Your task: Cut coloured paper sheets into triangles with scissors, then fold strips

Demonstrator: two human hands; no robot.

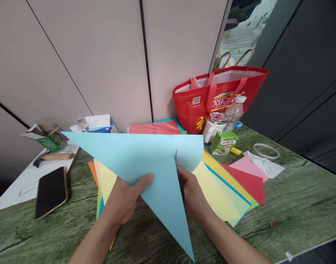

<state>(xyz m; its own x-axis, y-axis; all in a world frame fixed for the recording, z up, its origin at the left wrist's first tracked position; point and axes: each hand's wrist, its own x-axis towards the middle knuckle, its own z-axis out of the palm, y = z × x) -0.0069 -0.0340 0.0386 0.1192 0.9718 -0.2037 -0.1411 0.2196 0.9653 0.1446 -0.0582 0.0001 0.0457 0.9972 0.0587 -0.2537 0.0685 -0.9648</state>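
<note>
A light blue sheet of paper [146, 161], folded into a long triangle, is held up above the green table [300, 205]. My left hand [128, 200] grips its lower left part, thumb pressed on the front. My right hand [191, 190] pinches the sheet from behind near the fold, where a corner curls over. Under the hands lies a fanned stack of coloured paper [225, 187] in yellow, green, red and orange.
A black phone [51, 192] lies at the left beside a white board. A red tote bag [220, 97], a bottle, a white cup, a green carton [224, 143], a tape ring [265, 149] and tissue stand behind and right. Wall panels close the back.
</note>
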